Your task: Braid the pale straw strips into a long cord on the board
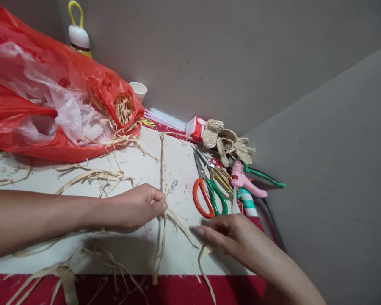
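A thin braided cord of dry straw runs down the white board. My left hand is closed in a pinch on its lower part, thumb against finger. Loose strands fan out below the pinch. To the right, my right hand hovers low over the board, its thumb and forefinger slightly apart and nothing visible between them. Beside its thumb lies a loose straw strip, partly under the hand and trailing over the board's front edge. Scissors with orange and green handles rest just beyond that hand.
A red plastic bag with straw spilling out fills the back left, near a paper cup. At the right are a pink glue gun, gold-handled scissors and woven straw pieces. Loose straw litters the left side.
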`<state>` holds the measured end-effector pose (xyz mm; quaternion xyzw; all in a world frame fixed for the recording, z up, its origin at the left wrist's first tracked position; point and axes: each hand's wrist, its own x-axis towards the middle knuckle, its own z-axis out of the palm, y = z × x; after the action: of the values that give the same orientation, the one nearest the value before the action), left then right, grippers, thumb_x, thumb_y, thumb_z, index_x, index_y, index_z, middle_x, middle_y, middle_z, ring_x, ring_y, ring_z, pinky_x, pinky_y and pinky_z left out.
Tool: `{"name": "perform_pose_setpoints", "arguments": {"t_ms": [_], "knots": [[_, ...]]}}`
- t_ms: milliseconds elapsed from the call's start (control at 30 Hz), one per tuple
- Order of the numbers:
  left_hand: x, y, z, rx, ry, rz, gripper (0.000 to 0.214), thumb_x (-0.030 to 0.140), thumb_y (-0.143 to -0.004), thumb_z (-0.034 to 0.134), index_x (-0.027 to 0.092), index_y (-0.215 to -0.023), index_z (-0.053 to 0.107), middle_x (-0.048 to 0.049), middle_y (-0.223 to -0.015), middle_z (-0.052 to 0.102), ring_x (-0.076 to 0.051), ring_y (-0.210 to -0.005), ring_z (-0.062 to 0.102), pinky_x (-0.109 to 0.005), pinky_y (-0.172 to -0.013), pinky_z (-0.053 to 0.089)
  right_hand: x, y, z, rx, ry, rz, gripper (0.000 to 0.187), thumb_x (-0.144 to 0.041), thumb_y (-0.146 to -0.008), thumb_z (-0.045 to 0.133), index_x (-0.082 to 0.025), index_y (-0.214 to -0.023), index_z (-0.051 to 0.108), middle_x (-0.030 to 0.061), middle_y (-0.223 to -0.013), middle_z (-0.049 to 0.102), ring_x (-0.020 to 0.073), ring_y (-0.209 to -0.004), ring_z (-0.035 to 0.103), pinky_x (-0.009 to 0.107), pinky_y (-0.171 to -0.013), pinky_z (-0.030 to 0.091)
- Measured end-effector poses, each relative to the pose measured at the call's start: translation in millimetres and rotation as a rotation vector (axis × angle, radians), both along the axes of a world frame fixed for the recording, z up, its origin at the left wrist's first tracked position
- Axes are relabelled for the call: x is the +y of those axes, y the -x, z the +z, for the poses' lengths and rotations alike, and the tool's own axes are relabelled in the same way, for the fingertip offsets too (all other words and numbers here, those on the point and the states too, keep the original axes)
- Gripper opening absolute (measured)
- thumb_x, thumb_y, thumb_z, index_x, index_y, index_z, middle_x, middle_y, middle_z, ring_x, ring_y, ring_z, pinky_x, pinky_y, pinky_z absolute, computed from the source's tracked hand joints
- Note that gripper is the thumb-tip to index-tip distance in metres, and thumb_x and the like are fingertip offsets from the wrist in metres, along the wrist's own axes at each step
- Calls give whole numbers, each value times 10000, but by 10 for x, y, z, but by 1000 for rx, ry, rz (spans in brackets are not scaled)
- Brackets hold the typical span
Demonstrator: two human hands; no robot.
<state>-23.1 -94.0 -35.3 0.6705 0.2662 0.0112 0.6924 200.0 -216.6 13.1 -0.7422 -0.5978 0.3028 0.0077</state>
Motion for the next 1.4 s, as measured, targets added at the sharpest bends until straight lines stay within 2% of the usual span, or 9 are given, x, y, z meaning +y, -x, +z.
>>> {"name": "perform_pose_setpoints", "arguments": {"t_ms": [133,300,400,567,667,800,967,1233,1400], "knots": [[1,0,-8,-9,2,-1,311,412,-849,426,187,-634,410,82,-511,268,-69,-457,202,-236,-431,161,-22,108,-39,-295,76,91,490,-555,-868,435,-195,-557,553,20,-519,531,144,-481,423,251,-457,261],[2,2,-19,-4,5,0,307,390,-850,421,192,-620,380,80,-510,257,-69,-455,199,-236,-430,164,-200,20,22,-259,35,29,433,-520,-919,327,-211,-1005,618,41,-595,629,199,-525,559,274,-517,364],[5,-2,-15,-17,1,-10,299,370,-852,419,191,-616,373,80,-511,249,-68,-457,202,-235,-437,161,-383,30,46,-183,41,8,443,-500,-936,287,-212,-1099,582,36,-598,630,202,-539,587,272,-526,399],[-1,-1,16,-16,-14,-1,291,351,-852,413,192,-614,357,77,-516,249,-67,-459,210,-231,-445,169,-607,179,-143,-11,19,-18,361,-452,-936,380,-216,-752,582,7,-639,621,151,-575,575,225,-561,421],[-3,2,15,-16,-29,4,287,340,-847,413,194,-609,344,75,-513,243,-69,-459,205,-233,-449,169,-646,209,-269,0,-190,-200,372,-484,-882,480,-199,-655,551,-7,-572,553,140,-536,521,210,-512,409],[-10,-8,-50,-20,-32,20,282,366,-837,425,197,-616,376,72,-510,248,-77,-463,218,-238,-447,175,-554,270,-215,255,-399,-389,252,-450,-803,623,-203,-775,580,-9,-611,583,141,-548,540,215,-532,437],[-31,-13,-77,-25,-48,56,278,402,-836,412,197,-652,449,68,-500,292,-90,-470,252,-232,-436,205,-255,444,-123,628,-311,-518,376,-403,-777,692,-208,-1073,565,-13,-631,619,139,-568,549,232,-562,446],[-45,12,3,-32,-51,80,258,328,-811,435,187,-596,409,64,-509,321,-84,-493,280,-218,-456,234,203,658,-210,879,-218,-393,294,-431,-817,649,-155,-715,651,11,-593,621,93,-495,493,206,-501,395],[-42,-12,-61,-64,22,68,289,391,-804,464,159,-647,539,24,-586,521,-98,-546,406,-214,-531,324,239,734,-325,1041,-162,-402,275,-418,-795,678,-151,-736,656,9,-629,645,87,-482,529,200,-498,428]]}}
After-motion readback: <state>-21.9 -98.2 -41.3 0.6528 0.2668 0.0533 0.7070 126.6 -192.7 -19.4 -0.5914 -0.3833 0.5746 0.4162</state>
